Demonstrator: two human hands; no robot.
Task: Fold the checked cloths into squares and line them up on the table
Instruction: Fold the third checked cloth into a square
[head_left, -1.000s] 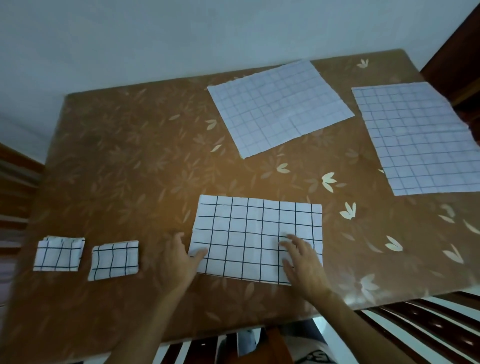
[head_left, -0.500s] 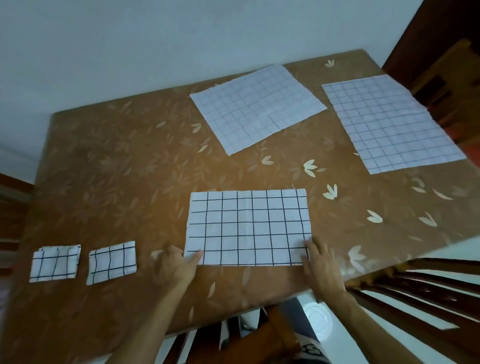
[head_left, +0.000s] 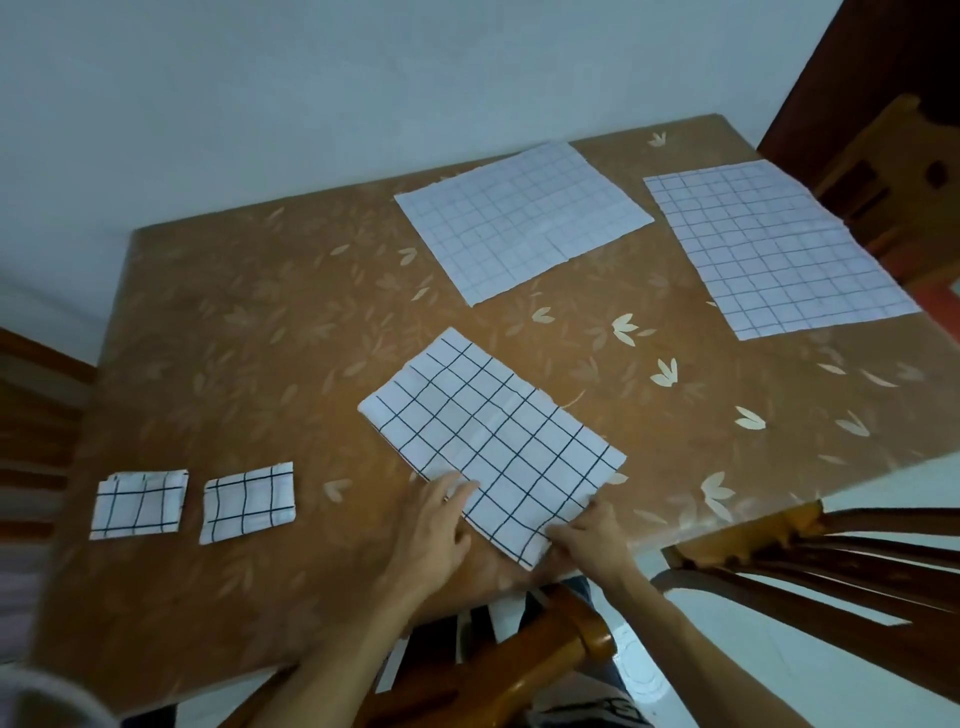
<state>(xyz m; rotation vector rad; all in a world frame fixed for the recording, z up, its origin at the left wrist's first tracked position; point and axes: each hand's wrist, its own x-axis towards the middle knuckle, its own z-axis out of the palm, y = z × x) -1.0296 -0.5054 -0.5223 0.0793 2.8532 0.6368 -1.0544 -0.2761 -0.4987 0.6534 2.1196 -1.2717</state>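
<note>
- The half-folded cloth is a thin white fabric crossed by dark grid lines, doubled into a rectangle with soft creases; it lies flat on the table, just beyond both sets of fingers.
- Its long axis runs on a diagonal: the far end points up and to the left, away from the hands, and the near corner points toward the table's front edge, between the two hands.
- The left hand rests palm down, fingers spread flat and touching the cloth's near-left edge; it presses rather than pinches.
- The right hand sits at the cloth's near-right edge beside the near corner, fingertips curled against the hem; whether they actually grip the fabric cannot be told.
- Well to the left of the left fingers lie two small folded squares, same checked fabric, thicker, with rounded edges, side by side with a narrow gap.
- Far beyond the fingertips two unfolded cloths lie flat, paler, with finer-looking grids; one is turned diagonally, the other reaches the table's right edge.
- The table top is glossy brown with a pale leaf print.
- Wooden chairs with curved slats stand right of the right hand.
</note>
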